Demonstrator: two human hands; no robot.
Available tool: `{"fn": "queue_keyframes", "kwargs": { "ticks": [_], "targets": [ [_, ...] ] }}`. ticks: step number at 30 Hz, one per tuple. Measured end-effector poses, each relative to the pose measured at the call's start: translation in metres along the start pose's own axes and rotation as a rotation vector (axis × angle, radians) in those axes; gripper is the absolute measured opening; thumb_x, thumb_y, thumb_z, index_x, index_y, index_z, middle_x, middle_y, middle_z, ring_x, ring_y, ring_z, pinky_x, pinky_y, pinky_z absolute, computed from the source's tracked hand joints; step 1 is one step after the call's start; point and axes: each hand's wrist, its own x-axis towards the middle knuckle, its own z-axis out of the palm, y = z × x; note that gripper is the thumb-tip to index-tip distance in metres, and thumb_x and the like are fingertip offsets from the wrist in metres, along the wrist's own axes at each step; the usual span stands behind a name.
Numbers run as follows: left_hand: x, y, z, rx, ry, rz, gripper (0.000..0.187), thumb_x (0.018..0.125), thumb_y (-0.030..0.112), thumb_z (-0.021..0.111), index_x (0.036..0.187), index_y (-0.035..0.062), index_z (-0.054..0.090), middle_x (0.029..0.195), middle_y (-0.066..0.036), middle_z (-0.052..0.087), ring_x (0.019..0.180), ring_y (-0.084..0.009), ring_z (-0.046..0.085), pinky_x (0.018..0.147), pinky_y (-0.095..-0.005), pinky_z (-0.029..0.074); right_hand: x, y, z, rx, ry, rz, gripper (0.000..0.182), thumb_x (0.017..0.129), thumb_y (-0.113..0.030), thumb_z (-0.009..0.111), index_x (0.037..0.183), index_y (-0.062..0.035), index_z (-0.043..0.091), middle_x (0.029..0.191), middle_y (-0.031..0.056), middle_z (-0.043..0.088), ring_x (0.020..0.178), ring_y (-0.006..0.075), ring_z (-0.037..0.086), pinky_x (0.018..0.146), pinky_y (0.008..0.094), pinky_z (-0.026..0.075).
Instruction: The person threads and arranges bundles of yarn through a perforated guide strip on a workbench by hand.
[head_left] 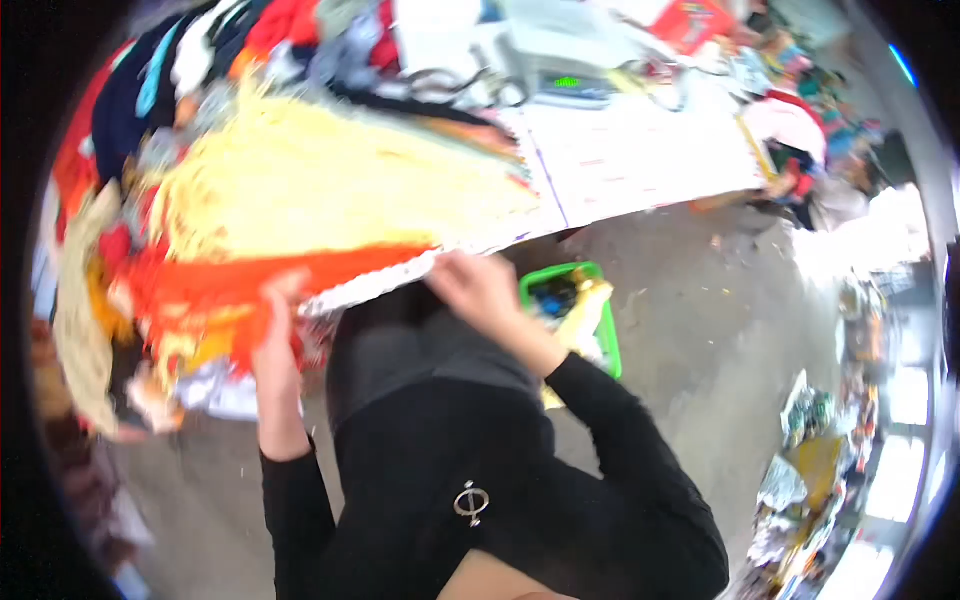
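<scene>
One head-worn fisheye view looks steeply down, close over the worktable (640, 160).

**All black outfit, one shiny bit**

So the person's in a black long-sleeved top, sleeves running right down to the wrists, cuffs snug. Both the left hand (275, 345) and right hand (478, 290) are bare, no gloves. There's a small silver ring-shaped clasp (471, 501) on the front of the top. Lower garment looks dark grey.
</scene>
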Motion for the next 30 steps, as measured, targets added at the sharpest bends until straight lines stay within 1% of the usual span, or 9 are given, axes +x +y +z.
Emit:
{"fn": "queue_keyframes", "kwargs": {
  "ticks": [1,4,6,10,15,18,22,26,30],
  "targets": [
    [-0.008,-0.008,0.029,0.031,-0.174,0.188,0.041,0.098,0.036,0.038,0.114,0.0034,0.056,0.111,-0.004,0.056,0.099,-0.0112,0.050,0.083,-0.0271,0.041,-0.012,-0.010,0.002,0.160,0.000,-0.012,0.013,0.080,-0.018,0.066,0.085,-0.0062,0.063,0.073,0.0107,0.063,0.066,0.0246,0.062,0.061,0.0350,0.050],
    [-0.018,-0.027,0.074,0.019,-0.451,0.149,0.037,0.098,0.025,0.040,0.119,-0.0014,0.055,0.122,-0.008,0.053,0.116,-0.0195,0.047,0.100,-0.0325,0.035,-0.025,-0.043,0.008,0.636,-0.154,-0.071,0.010,0.080,-0.006,0.062,0.087,-0.0012,0.057,0.087,0.0103,0.056,0.082,0.0209,0.056,0.073,0.0319,0.047],
    [-0.022,-0.025,0.093,-0.079,-0.523,0.070,0.036,0.097,0.022,0.041,0.119,-0.0025,0.055,0.124,-0.010,0.052,0.117,-0.0207,0.046,0.102,-0.0321,0.032,-0.034,-0.045,0.016,0.690,-0.122,-0.006,0.010,0.079,-0.001,0.057,0.088,0.0002,0.053,0.087,0.0114,0.053,0.079,0.0213,0.055,0.068,0.0322,0.047],
    [-0.022,-0.024,0.092,-0.165,-0.606,-0.129,0.040,0.097,0.029,0.042,0.121,-0.0009,0.053,0.116,-0.006,0.054,0.098,-0.0120,0.051,0.074,-0.0228,0.041,-0.044,-0.039,0.017,0.925,-0.155,0.166,0.009,0.087,-0.007,0.055,0.083,0.0001,0.053,0.076,0.0041,0.052,0.066,0.0105,0.052,0.059,0.0245,0.045],
    [-0.028,-0.021,0.092,-0.300,-0.691,-0.231,0.049,0.099,0.035,0.032,0.128,-0.0021,0.044,0.126,-0.010,0.050,0.109,-0.0165,0.049,0.083,-0.0248,0.040,-0.050,-0.047,0.011,1.012,-0.114,0.118,0.015,0.091,-0.015,0.055,0.082,-0.0025,0.056,0.074,0.0006,0.053,0.064,0.0078,0.050,0.055,0.0223,0.040],
    [-0.030,-0.017,0.088,-0.396,-0.792,-0.242,0.051,0.099,0.036,0.029,0.130,-0.0027,0.041,0.130,-0.013,0.046,0.115,-0.0205,0.046,0.093,-0.0307,0.039,-0.053,-0.054,-0.002,1.088,-0.171,0.234,0.017,0.091,-0.018,0.054,0.082,-0.0036,0.055,0.072,0.0001,0.053,0.063,0.0072,0.049,0.056,0.0219,0.040],
    [-0.038,-0.009,0.086,-0.514,-0.868,-0.266,0.054,0.098,0.039,0.030,0.132,-0.0024,0.038,0.134,-0.015,0.042,0.122,-0.0271,0.042,0.103,-0.0399,0.034,-0.056,-0.063,-0.010,1.043,-0.065,0.101,0.019,0.093,-0.021,0.053,0.082,-0.0051,0.055,0.068,-0.0005,0.052,0.060,0.0066,0.048,0.056,0.0209,0.039],
    [-0.054,0.017,0.086,-0.712,-0.811,-0.371,0.055,0.096,0.042,0.034,0.129,-0.0015,0.040,0.133,-0.019,0.042,0.119,-0.0303,0.043,0.100,-0.0464,0.037,-0.059,-0.074,-0.025,1.277,-0.139,0.198,0.019,0.094,-0.022,0.051,0.084,-0.0057,0.054,0.077,0.0025,0.059,0.059,0.0059,0.048,0.055,0.0201,0.038],
    [-0.060,0.024,0.087,-0.551,-0.757,-0.208,0.055,0.097,0.043,0.031,0.128,-0.0011,0.043,0.116,-0.012,0.053,0.106,-0.0242,0.053,0.092,-0.0384,0.044,-0.065,-0.087,-0.049,1.219,-0.191,0.270,0.020,0.095,-0.026,0.048,0.087,-0.0067,0.051,0.079,0.0054,0.063,0.056,0.0102,0.059,0.052,0.0194,0.041]
  ]
}}
